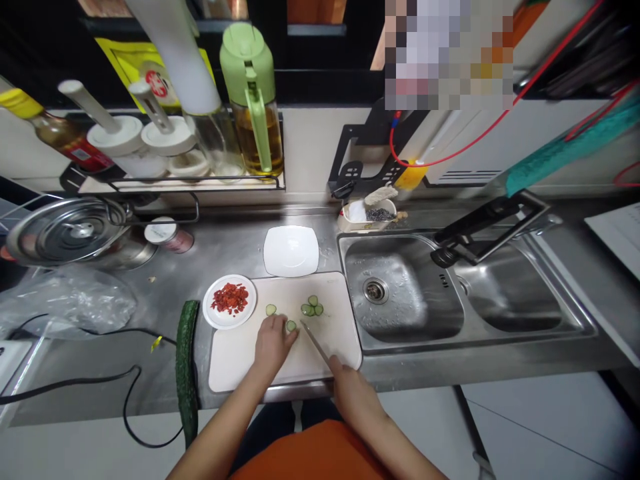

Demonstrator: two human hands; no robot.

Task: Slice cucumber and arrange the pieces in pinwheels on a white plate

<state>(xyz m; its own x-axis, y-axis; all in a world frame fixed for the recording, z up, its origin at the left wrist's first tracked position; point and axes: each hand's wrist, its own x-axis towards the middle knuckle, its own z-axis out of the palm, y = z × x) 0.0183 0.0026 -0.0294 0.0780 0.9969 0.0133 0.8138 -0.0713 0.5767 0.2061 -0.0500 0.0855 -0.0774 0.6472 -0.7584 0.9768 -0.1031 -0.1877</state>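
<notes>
Stainless-steel counter: runs across the whole work area, carrying everything below.
Double sink: set into the steel to the right of the board, two basins, wet drops in the nearer one.
Cutting board: pale, rounded corners, lying flat in front of the person, under both hands.
Whole cucumber: dark green, lying lengthwise left of the board, its near end reaching past the counter's front edge.
Square dish: white, just beyond the board, nothing in it.
Round plate: white, overlapping the board's far left corner.
Right hand: fingers closed around the knife's handle, which they mostly hide.
Left hand: fingers bent and drawn together over the board, pressed around a piece of cucumber.
Knife: blade slanting away and leftward, tip just right of the held piece.
Cucumber piece: at the left fingertips, a pale round face showing; the rest is hidden.
Cucumber slices: four clustered beyond the knife tip, another lying beyond the left fingertips.
Red chopped bits: heaped on the round plate.
</notes>
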